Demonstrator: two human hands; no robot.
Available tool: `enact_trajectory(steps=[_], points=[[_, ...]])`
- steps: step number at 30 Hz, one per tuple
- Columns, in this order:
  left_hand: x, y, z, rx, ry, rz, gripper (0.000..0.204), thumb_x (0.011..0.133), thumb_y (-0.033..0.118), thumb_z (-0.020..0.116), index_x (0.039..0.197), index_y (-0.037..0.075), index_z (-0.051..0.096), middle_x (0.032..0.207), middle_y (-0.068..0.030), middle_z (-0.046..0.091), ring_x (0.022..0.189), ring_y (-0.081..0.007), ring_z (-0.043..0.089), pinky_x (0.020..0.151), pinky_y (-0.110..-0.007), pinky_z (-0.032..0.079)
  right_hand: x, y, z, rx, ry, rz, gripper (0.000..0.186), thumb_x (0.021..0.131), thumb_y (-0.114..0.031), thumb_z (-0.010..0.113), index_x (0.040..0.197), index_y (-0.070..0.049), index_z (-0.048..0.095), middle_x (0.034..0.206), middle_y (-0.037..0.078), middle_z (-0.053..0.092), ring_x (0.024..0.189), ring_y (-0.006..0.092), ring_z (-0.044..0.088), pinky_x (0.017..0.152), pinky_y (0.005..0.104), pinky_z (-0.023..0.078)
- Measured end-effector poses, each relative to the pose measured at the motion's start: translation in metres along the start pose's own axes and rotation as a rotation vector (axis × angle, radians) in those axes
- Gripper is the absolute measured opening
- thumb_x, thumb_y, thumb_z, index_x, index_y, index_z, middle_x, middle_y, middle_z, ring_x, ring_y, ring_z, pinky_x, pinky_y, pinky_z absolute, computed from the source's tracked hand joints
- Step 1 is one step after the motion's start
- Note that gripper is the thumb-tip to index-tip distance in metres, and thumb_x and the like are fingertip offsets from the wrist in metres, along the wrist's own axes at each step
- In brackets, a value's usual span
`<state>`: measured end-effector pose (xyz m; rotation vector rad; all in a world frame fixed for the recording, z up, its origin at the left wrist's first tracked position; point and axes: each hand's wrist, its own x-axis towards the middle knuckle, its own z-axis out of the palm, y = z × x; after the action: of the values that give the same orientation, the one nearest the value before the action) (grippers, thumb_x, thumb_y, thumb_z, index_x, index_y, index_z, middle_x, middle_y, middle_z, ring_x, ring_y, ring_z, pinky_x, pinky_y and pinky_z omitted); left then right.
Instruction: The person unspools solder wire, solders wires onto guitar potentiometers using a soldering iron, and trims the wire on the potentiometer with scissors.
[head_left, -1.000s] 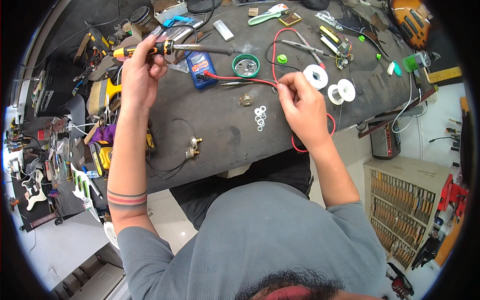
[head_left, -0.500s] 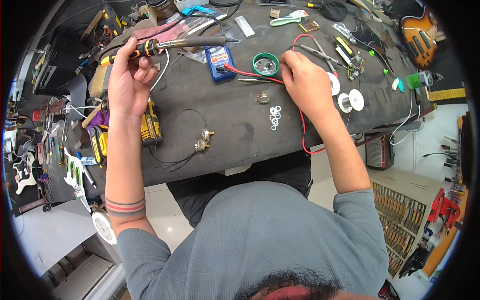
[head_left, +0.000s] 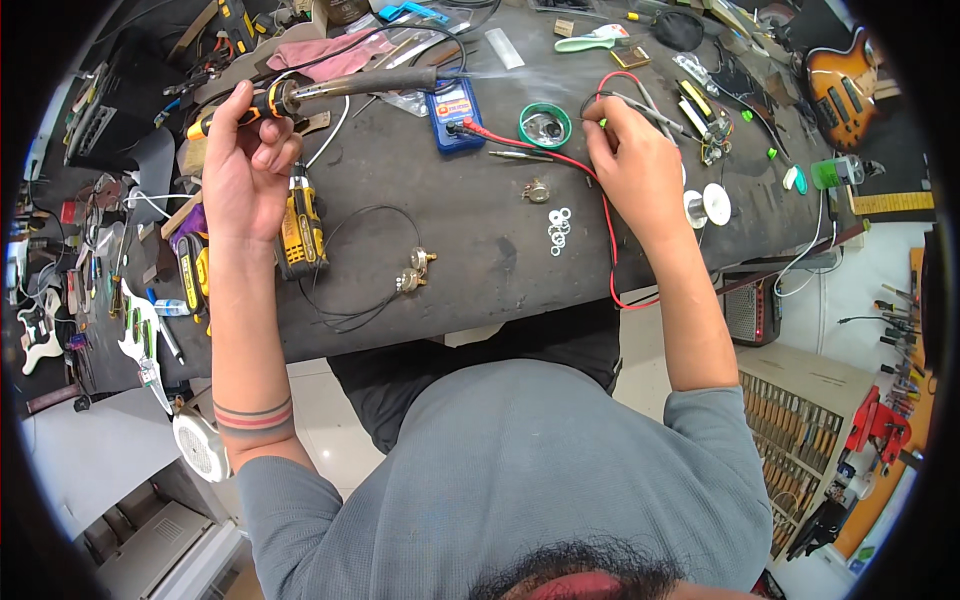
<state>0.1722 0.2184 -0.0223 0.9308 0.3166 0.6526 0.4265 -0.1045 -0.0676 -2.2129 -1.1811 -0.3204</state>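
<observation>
My left hand (head_left: 245, 160) is closed round the orange and black handle of a soldering iron (head_left: 375, 83). The iron lies nearly level above the bench, its tip pointing right over a blue multimeter (head_left: 457, 122). Faint white smoke trails right from the tip. My right hand (head_left: 632, 150) has thumb and forefinger pinched together, just right of a green-rimmed round tin (head_left: 545, 127). What sits in that pinch is too small to make out. Below the tin lie a loose potentiometer (head_left: 537, 191) and several washers (head_left: 559, 232).
Two potentiometers (head_left: 410, 278) with black wire lie at the left front. A yellow and black power tool (head_left: 301, 230) is beside my left forearm. Red test lead (head_left: 612, 250) loops near my right arm. A solder spool (head_left: 707, 205) stands right. An electric guitar (head_left: 840, 85) is at far right.
White smoke now shows by the iron's tip. My left hand and the iron have shifted slightly left over the bench. My right hand stays pinched near the tin. The whole view has shifted a little.
</observation>
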Motion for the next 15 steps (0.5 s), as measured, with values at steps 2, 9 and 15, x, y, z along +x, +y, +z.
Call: enact_trajectory(steps=[2,9,15], points=[[-0.004,0.001,-0.005,-0.027,-0.003,0.001,0.027,0.115,0.028,0.068,0.099,0.007,0.071,0.077,-0.0020,0.066,0.060,-0.0059,0.047,0.056,-0.025,0.036,-0.003,-0.003,-0.003,0.022,-0.012,0.041,0.010,0.103,-0.014,0.075,0.107,-0.008,0.069,0.096,0.011,0.079,0.080,0.0347,0.077,0.070,0.0465,0.059],[-0.051,0.006,-0.022,-0.133,-0.037,0.037,0.032,0.119,0.029,0.062,0.115,0.000,0.075,0.081,-0.0063,0.067,0.062,-0.0072,0.047,0.058,-0.024,0.037,-0.036,-0.039,-0.007,0.391,0.040,0.154,0.009,0.101,-0.004,0.078,0.108,-0.005,0.072,0.083,0.006,0.070,0.066,0.0163,0.062,0.062,0.0329,0.050],[-0.119,0.004,-0.048,-0.086,-0.049,0.186,0.031,0.116,0.020,0.064,0.139,0.000,0.062,0.096,-0.0109,0.069,0.065,-0.0060,0.051,0.062,-0.023,0.039,-0.089,-0.090,0.004,0.527,0.031,-0.092,0.019,0.088,0.009,0.078,0.099,-0.004,0.071,0.084,0.007,0.067,0.066,0.0209,0.064,0.063,0.0354,0.050]])
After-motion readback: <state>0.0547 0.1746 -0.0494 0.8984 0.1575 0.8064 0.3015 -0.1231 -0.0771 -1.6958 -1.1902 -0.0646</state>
